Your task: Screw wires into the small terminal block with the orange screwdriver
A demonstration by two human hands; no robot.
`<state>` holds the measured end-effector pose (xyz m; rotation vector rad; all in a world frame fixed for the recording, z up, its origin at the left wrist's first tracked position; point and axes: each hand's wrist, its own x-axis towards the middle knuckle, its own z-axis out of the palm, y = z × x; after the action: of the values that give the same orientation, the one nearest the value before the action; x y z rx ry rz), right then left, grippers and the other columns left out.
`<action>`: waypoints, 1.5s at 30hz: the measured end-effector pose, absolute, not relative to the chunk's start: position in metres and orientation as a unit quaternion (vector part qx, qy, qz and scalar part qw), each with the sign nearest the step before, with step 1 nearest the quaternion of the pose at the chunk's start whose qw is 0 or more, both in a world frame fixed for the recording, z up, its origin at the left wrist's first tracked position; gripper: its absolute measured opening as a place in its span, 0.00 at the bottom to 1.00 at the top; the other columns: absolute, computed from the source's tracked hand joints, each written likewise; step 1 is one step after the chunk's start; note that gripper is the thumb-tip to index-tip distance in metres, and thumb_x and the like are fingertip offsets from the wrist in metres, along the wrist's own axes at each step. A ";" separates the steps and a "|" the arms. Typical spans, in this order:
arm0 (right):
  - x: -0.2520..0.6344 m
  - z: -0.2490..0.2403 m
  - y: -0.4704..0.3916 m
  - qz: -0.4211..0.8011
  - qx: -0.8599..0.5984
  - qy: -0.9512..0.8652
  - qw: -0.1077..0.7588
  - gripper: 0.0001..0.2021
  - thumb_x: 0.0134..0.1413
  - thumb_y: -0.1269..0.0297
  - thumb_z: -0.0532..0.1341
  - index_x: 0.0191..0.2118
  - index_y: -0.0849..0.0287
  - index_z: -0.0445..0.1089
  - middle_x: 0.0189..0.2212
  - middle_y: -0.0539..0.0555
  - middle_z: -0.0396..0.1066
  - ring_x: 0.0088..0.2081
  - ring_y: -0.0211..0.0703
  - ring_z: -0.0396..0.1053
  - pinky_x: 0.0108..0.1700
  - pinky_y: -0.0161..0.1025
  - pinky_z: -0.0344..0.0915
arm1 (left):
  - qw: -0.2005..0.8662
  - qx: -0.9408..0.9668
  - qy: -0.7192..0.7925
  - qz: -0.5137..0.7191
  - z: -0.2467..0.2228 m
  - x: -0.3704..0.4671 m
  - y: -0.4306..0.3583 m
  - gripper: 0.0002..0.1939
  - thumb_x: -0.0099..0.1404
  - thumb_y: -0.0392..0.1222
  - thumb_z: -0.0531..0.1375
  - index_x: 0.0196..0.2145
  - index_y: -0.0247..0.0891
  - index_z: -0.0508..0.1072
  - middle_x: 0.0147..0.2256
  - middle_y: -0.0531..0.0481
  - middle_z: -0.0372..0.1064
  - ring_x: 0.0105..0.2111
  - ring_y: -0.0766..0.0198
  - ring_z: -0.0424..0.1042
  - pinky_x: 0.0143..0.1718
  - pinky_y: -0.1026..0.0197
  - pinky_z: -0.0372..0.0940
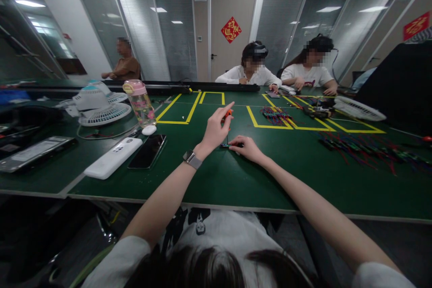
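Note:
My left hand [218,127], with a watch [192,159] on its wrist, holds an orange-handled screwdriver [228,114] upright, its dark shaft pointing down. Under the shaft's tip lies a small dark circuit board [225,146] on the green table [216,180]. The fingertips of my right hand [245,147] pinch the right end of this board. Most of the screwdriver's handle is hidden behind my left fingers. Bundles of boards with red and blue wires [276,116] lie further back on the right, and more wired boards [371,150] are spread at the right.
At the left are a white power bank [114,157], a black phone [147,151], a pink-lidded bottle [140,103] and white fans [104,114]. Yellow tape [173,122] marks the table. Across it, two people in white tops sit; another sits at the far left.

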<state>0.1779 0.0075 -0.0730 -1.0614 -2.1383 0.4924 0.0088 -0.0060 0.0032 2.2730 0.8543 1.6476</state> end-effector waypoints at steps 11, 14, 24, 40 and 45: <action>0.177 -0.071 0.006 0.192 -0.414 -0.822 0.341 0.08 0.50 0.66 0.63 0.37 0.60 0.77 0.33 0.55 0.73 0.33 0.41 0.69 0.38 0.38 0.65 | -0.047 0.736 0.398 0.545 0.004 0.011 -0.016 0.14 0.65 0.43 0.56 0.49 0.40 0.68 0.43 0.45 0.61 0.39 0.62 0.66 0.42 0.58 0.65; 0.176 -0.072 0.007 0.191 -0.418 -0.821 0.339 0.08 0.50 0.67 0.63 0.36 0.60 0.78 0.32 0.55 0.73 0.33 0.41 0.69 0.38 0.37 0.65 | -0.030 0.750 0.373 0.545 0.004 0.011 -0.015 0.16 0.67 0.38 0.51 0.52 0.39 0.65 0.47 0.43 0.62 0.44 0.60 0.67 0.46 0.57 0.64; 0.177 -0.074 0.008 0.195 -0.415 -0.819 0.346 0.08 0.50 0.67 0.63 0.37 0.59 0.78 0.34 0.55 0.74 0.32 0.40 0.69 0.38 0.38 0.65 | -0.044 0.784 0.356 0.506 0.005 0.010 -0.017 0.14 0.65 0.43 0.57 0.49 0.42 0.70 0.36 0.49 0.67 0.35 0.63 0.67 0.39 0.61 0.64; 0.178 -0.073 0.007 0.185 -0.414 -0.823 0.341 0.08 0.51 0.66 0.63 0.37 0.60 0.77 0.33 0.56 0.74 0.34 0.41 0.69 0.38 0.38 0.65 | 0.050 0.737 0.341 0.582 0.005 0.006 -0.009 0.10 0.60 0.41 0.62 0.41 0.40 0.73 0.37 0.49 0.64 0.36 0.65 0.67 0.40 0.61 0.66; 0.177 -0.073 0.008 0.190 -0.416 -0.821 0.341 0.08 0.50 0.67 0.63 0.37 0.61 0.77 0.33 0.56 0.74 0.34 0.41 0.69 0.38 0.37 0.65 | 0.162 0.752 0.296 0.566 0.003 0.011 -0.008 0.18 0.68 0.39 0.50 0.55 0.43 0.64 0.46 0.45 0.66 0.44 0.63 0.69 0.44 0.60 0.66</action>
<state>0.1772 0.0076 -0.0734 -1.0809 -2.1366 0.4929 0.0115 -0.0082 0.0034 2.1474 0.8455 1.6140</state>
